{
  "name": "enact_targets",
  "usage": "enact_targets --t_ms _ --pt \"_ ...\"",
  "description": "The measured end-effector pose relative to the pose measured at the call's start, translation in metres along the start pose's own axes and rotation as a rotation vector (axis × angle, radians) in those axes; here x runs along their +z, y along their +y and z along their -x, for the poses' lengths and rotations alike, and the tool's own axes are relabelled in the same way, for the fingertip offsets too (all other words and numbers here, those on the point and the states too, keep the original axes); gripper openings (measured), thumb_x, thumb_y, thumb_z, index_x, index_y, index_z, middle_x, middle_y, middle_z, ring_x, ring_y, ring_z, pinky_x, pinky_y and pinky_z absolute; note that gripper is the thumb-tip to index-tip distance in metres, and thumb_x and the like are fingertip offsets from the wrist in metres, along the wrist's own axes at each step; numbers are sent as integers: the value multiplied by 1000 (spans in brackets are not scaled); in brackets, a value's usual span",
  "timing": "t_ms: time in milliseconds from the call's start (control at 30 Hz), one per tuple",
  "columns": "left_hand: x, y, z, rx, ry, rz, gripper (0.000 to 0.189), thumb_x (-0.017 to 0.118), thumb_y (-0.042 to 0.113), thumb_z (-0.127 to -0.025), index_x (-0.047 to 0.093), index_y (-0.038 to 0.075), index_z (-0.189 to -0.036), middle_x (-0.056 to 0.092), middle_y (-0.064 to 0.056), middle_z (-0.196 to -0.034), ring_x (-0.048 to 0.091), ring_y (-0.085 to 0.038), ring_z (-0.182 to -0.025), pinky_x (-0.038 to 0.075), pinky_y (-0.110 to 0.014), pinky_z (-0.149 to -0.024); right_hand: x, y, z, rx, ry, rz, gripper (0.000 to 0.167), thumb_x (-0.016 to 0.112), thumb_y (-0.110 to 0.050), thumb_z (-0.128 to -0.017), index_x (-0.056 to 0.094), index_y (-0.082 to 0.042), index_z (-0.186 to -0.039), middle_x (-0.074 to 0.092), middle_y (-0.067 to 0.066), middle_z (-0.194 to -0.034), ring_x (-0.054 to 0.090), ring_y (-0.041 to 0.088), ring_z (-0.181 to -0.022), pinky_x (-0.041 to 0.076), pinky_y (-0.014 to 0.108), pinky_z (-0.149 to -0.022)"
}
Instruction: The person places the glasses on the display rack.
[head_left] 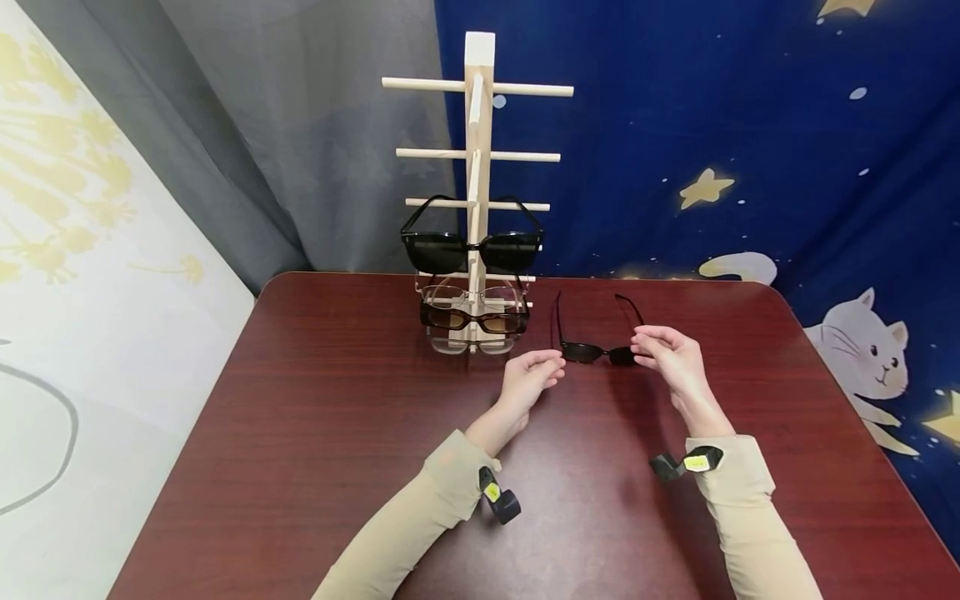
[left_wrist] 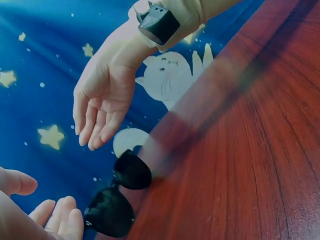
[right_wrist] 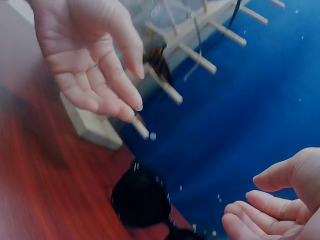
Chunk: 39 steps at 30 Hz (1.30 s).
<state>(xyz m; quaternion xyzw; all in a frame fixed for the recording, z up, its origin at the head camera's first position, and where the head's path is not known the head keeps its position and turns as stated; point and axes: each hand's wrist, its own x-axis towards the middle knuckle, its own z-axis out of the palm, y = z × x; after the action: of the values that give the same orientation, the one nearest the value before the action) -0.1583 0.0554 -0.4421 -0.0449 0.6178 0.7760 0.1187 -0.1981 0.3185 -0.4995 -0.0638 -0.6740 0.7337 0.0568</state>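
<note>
A pair of black sunglasses (head_left: 581, 352) rests on the table right of the wooden stand, its temples unfolded toward the back. My left hand (head_left: 528, 379) is beside its left end, thumb and relaxed fingers apart in the left wrist view. Near the other end hovers my right hand (head_left: 673, 358), overlapping the right lens in the head view. The right wrist view shows a gap between that hand (right_wrist: 280, 205) and the dark lens (right_wrist: 140, 197), with nothing in its loosely bent fingers. Whether the left fingertips (left_wrist: 75, 220) touch the frame, I cannot tell.
Upright at the table's back is a wooden eyewear stand (head_left: 480, 125) with crossbars. It carries large black sunglasses (head_left: 437, 252), thin-rimmed glasses, tortoiseshell sunglasses (head_left: 442, 318) and clear glasses lowest. Behind the reddish-brown table (head_left: 337, 400) hangs a blue curtain (head_left: 637, 167).
</note>
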Motion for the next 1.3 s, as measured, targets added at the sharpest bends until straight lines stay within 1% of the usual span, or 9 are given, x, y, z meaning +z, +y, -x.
enact_targets --t_ms 100,267,400,500,600,767,900,1067,1300 --pt "6 -6 -6 5 51 -32 26 61 1 -86 63 -13 -108 67 -24 -96 67 -16 -74 55 -32 -74 11 -22 14 -10 32 43 20 69 -10 -85 69 -2 -104 70 4 -87 67 11 -76 56 23 -65" --pt "14 -14 -16 18 147 -97 24 64 5 -84 67 -8 -104 70 -19 -91 67 -30 -86 53 -31 -74 29 -49 31 -12 171 122 9 64 -4 -86 70 -7 -92 68 -7 -76 63 4 -71 54 18 -62" --pt "19 -18 -24 35 230 -148 19 66 8 -84 70 -2 -99 71 -11 -87 68 -24 -86 51 -25 -73 38 -60 34 52 264 173 11 61 -2 -87 66 -1 -97 63 -15 -67 60 -2 -67 52 15 -63" --pt "23 -20 -30 33 274 -161 18 67 9 -83 71 0 -98 71 -9 -88 67 -18 -85 51 -26 -74 38 -60 31 104 317 203 22 61 -2 -88 62 9 -107 61 -18 -66 60 -2 -66 51 13 -62" --pt "26 -20 -35 19 308 -170 18 68 11 -83 71 1 -98 72 -8 -89 66 -16 -84 52 -28 -75 36 -58 27 125 357 258 29 61 -3 -88 59 10 -113 59 -21 -66 59 -3 -64 50 12 -62" --pt "29 -21 -45 -34 341 -147 20 68 12 -83 71 1 -99 71 -7 -88 65 -16 -84 51 -29 -76 33 -54 23 163 364 290 31 59 -5 -89 59 9 -117 57 -21 -69 58 -3 -66 50 13 -65" --pt "31 -23 -50 -65 354 -115 16 69 11 -83 72 2 -95 71 -9 -85 63 -13 -77 50 -27 -72 29 -50 22 199 339 247 32 55 -4 -91 56 11 -119 58 -18 -72 58 -2 -68 51 14 -64" --pt "32 -25 -55 -95 348 -98 12 70 12 -82 73 4 -90 68 -11 -79 59 -10 -68 47 -22 -65 26 -44 20 220 310 192 29 52 0 -91 55 14 -116 60 -16 -66 58 -1 -63 52 15 -60" --pt "31 -27 -58 -112 335 -68 12 69 11 -83 73 2 -90 68 -13 -79 58 -11 -67 44 -20 -62 23 -41 19 225 298 133 21 53 2 -89 59 10 -108 62 -13 -64 59 1 -57 50 15 -55"
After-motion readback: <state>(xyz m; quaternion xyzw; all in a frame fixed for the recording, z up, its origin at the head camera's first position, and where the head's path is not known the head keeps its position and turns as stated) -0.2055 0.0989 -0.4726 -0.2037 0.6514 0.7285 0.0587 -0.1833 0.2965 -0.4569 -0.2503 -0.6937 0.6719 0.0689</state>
